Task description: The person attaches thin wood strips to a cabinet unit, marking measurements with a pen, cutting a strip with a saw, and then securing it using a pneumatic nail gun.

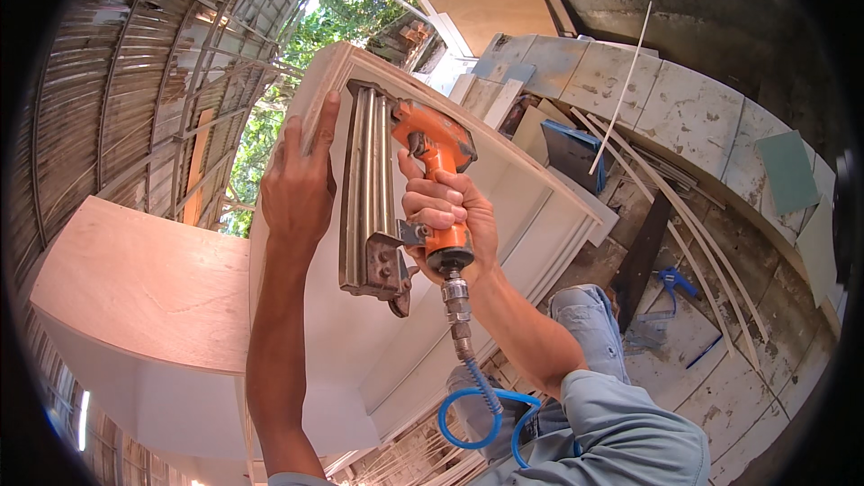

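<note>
The right hand is wrapped tight around the orange nail gun, near the middle of the view. The gun's long metal part runs from 6 o'clock up to 12 o'clock, and its nose points up at the white cabinet's wooden edge. The left hand grips that edge at 9 o'clock of the gun. A blue air hose curls at 6 o'clock. Thin wood strips lie at 3 o'clock.
</note>
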